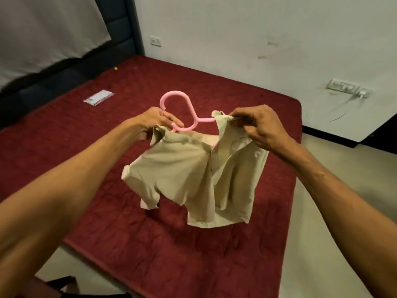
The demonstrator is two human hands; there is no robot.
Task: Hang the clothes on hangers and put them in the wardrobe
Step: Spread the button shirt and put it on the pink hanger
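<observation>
1. Presently both bare hands are raised over the bed, holding a small beige short-sleeved shirt (193, 175) and a pink plastic hanger (171, 97) between them, clear of the surface below.
2. The left hand (150, 123) has its fingers curled around the hanger just below the hook, and it grips the collar edge of the shirt on that side too.
3. The right hand (257, 127) pinches the other collar edge, bunching the fabric between thumb and fingers at the end of one hanger arm.
4. The hanger's rounded hook points up and away from the person, and its two arms run under the shirt's open neck, so only the hook and a short stretch of each arm show.
5. The shirt hangs open at the front. One short sleeve droops on the left, and the hem dangles above the dark red quilted mattress (129, 244) without touching it.
6. A small clear plastic packet (98, 97) lies on the mattress, well apart to the left of the hands, and a tiny yellow speck (116, 69) sits farther back near the edge.
7. A dark padded headboard (120, 24) stands at the far left, beside a white wall (236, 29) marked with smudges.
8. The wall carries a white socket (155, 41) near the headboard and a grey switch panel (341, 85) to the right, with a white plug (364, 93) just beside it.
9. A pale floor (333, 211) borders the mattress on the right.
</observation>
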